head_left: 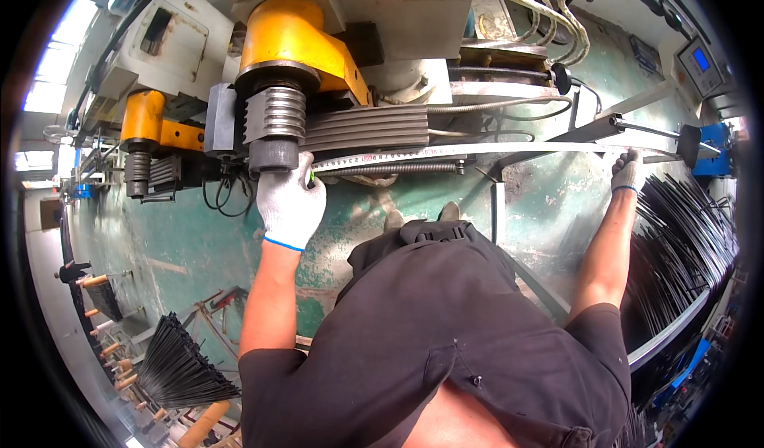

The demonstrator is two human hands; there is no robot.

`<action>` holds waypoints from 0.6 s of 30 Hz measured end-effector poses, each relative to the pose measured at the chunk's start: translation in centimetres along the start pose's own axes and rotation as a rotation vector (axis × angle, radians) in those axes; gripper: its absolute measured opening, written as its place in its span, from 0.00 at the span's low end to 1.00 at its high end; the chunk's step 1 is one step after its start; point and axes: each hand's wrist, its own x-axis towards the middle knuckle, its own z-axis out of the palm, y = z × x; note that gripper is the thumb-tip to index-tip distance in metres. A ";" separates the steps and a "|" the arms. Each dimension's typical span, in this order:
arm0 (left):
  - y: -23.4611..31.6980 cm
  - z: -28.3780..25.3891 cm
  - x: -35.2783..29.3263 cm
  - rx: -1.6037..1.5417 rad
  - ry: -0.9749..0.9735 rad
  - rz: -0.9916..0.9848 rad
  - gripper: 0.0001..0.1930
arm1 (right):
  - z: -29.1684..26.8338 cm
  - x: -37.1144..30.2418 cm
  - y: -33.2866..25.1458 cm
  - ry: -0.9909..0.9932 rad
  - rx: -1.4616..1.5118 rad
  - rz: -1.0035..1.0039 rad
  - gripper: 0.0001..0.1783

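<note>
A pale measuring tape (414,155) runs stretched along the front of a bending machine. My left hand (291,201), in a white knit glove with a blue cuff, closes on its left end, just below the machine's grooved steel bending die (278,118). A small bit of green shows by the thumb. Far to the right, my right hand (628,169), also gloved, is closed on the tape near a dark round end stop (689,146). Its fingertips are small and partly hidden.
A yellow bending arm (290,38) stands over the die, with a second yellow head (143,118) farther left. Thin black rods (680,241) fill a rack at right; another rod bundle (179,364) lies lower left. A control box (700,62) stands upper right.
</note>
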 end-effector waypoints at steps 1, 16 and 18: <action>0.0 0.0 0.0 -0.001 -0.006 -0.004 0.21 | 0.2 -0.1 0.0 0.004 0.002 0.002 0.10; 0.9 -1.4 0.1 -0.044 -0.076 0.011 0.14 | 0.7 -1.4 -0.7 0.067 -0.016 0.015 0.08; 0.5 -1.9 0.1 -0.131 -0.120 0.019 0.14 | 0.2 -1.6 -0.6 0.035 -0.019 0.012 0.08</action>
